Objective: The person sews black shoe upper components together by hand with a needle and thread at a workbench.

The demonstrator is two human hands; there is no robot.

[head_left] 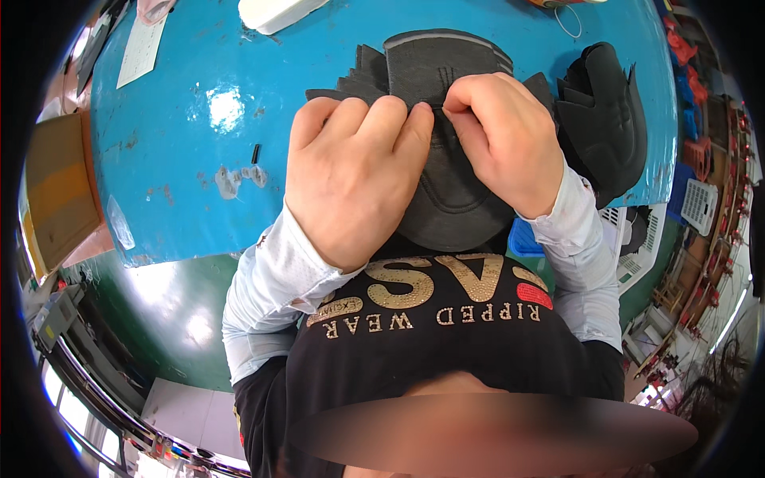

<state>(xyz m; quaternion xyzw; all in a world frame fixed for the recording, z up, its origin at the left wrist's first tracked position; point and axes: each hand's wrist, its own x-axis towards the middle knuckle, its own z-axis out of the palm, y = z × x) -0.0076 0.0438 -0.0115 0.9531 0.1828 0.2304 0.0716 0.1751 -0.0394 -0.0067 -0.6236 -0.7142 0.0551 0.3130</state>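
Observation:
A black moulded pad (454, 203) with a rounded near end and grooved lines lies in front of me at the table's near side. My left hand (351, 171) is closed over its left part, knuckles up and fingers curled under. My right hand (506, 139) pinches at the pad's middle, thumb and forefinger on a crosswise edge there. The two hands' fingertips almost meet at that edge; what lies between them is partly hidden. Beyond them another black pad part (446, 60) with a curved rim shows, and stacked black layers (370, 72) fan out on its left.
A stack of similar black pads (603, 119) stands at the right on the blue table (183, 183). A small black stick (256, 154) and clear plastic scraps (231, 182) lie at the left. A white block (279, 12) and a paper tag (142, 52) are at the far edge.

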